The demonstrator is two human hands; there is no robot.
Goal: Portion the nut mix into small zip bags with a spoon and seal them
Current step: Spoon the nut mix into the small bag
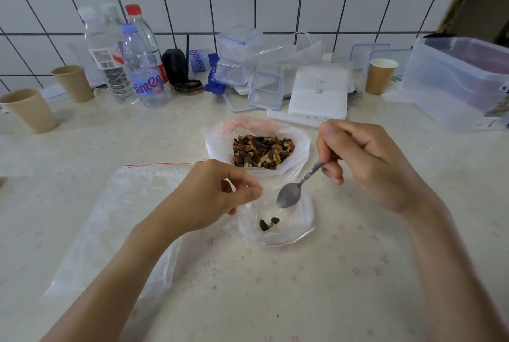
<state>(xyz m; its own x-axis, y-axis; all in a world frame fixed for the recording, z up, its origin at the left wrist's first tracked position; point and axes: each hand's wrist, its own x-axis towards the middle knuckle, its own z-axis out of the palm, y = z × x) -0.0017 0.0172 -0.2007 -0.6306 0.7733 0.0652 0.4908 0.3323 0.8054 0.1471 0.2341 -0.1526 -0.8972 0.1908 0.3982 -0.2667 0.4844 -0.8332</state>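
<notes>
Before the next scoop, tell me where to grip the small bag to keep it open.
Pinch the small bag at its raised far-left lip, from the left, as the left hand does. That lifts the mouth toward the spoon and leaves the right side free for the right hand.

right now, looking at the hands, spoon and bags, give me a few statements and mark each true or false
1. The right hand holds the spoon. True.
2. The spoon bowl is heaped with nuts. False: it looks empty, at the mouth of the small zip bag.
3. The left hand pinches the small bag's rim. True.
4. The small bag is full. False: only a few pieces lie in it.
5. The nut mix sits in an open plastic bag behind the small one. True.
</notes>
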